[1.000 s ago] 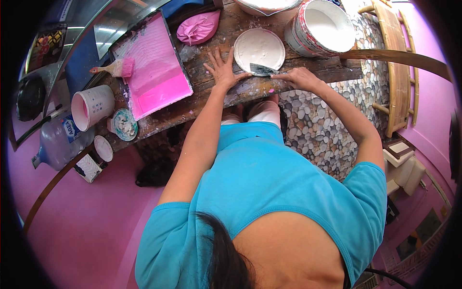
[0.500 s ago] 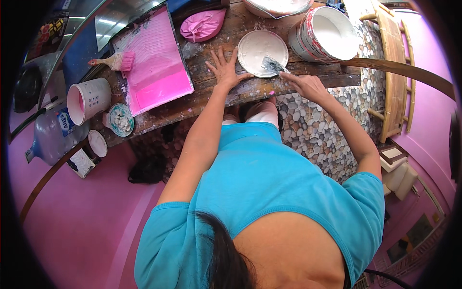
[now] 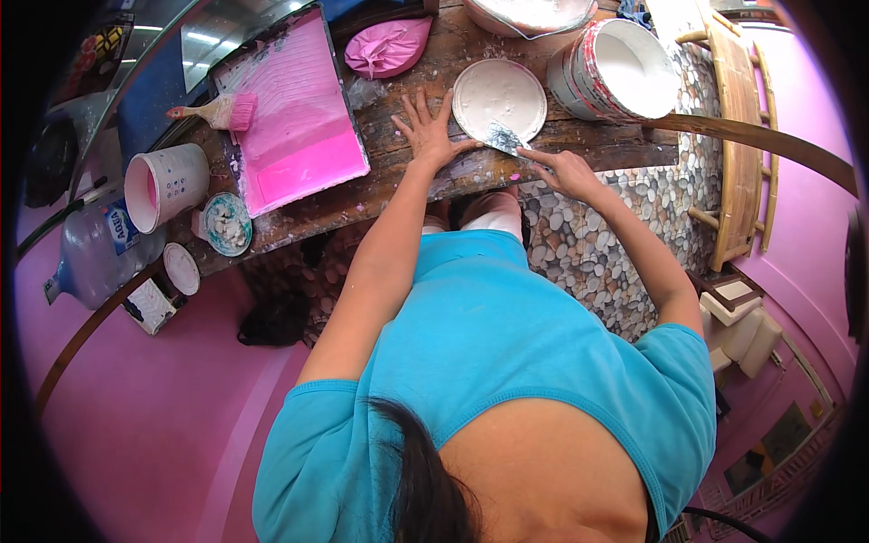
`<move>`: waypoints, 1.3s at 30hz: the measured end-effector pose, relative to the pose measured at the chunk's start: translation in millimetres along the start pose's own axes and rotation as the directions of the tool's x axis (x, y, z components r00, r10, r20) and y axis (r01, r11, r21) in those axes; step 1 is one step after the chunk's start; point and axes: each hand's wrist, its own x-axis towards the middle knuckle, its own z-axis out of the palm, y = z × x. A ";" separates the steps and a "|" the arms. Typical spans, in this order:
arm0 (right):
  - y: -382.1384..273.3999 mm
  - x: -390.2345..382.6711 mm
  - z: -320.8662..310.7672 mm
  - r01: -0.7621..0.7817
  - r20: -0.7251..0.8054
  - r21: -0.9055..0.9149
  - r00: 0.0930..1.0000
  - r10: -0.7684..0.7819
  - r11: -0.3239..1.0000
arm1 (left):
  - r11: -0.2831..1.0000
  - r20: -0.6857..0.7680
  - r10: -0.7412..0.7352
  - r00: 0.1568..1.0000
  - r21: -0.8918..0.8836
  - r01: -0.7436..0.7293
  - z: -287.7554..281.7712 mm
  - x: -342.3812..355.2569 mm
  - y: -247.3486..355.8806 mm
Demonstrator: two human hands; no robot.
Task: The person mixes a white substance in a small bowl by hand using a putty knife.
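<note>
A round white lid lies on the worn wooden table, its surface coated with a pale paste. My right hand grips a putty knife, whose smeared blade rests over the lid's near edge. Just left of the lid, my left hand lies on the tabletop with its fingers spread and its thumb reaching toward the lid's rim. Most of the knife's handle is hidden in my right hand.
Left on the table are a pink paint tray, a brush, a white bucket and a small paste-filled lid. A tied pink bag lies beyond. Stacked buckets stand right, near a bamboo bench.
My right hand has drawn the putty knife left and toward me, from the lid's right side to its near edge. My left hand still lies spread beside it.
</note>
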 end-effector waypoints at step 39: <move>-41.7 31.1 64.2 0.086 -0.482 0.542 0.847 0.225 0.836 | 1.000 -0.039 0.020 0.999 -0.004 -0.020 0.6 -0.5 -1.6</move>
